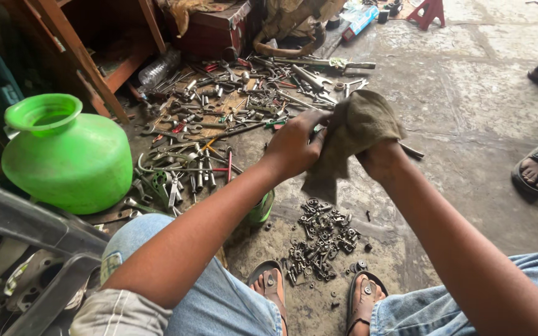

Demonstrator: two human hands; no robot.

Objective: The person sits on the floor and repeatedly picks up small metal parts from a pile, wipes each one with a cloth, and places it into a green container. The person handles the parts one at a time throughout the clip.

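Observation:
Both my hands meet over the floor on a dirty olive-brown rag (356,127). My left hand (294,146) grips the rag's left side with fingers curled; something small seems wrapped inside, but it is hidden. My right hand (380,158) is mostly covered by the rag, which drapes over it and hangs down between my wrists. Below the hands lies a pile of several dark nuts and bolts (322,239) on the concrete, just ahead of my sandalled feet (362,298).
A wide scatter of wrenches, sockets and screwdrivers (219,118) covers the floor ahead left. A green plastic pot (63,155) stands at left beside a dark crate (26,236). Another person's sandalled foot (537,168) is at the right. A red jack stand (428,12) stands far back.

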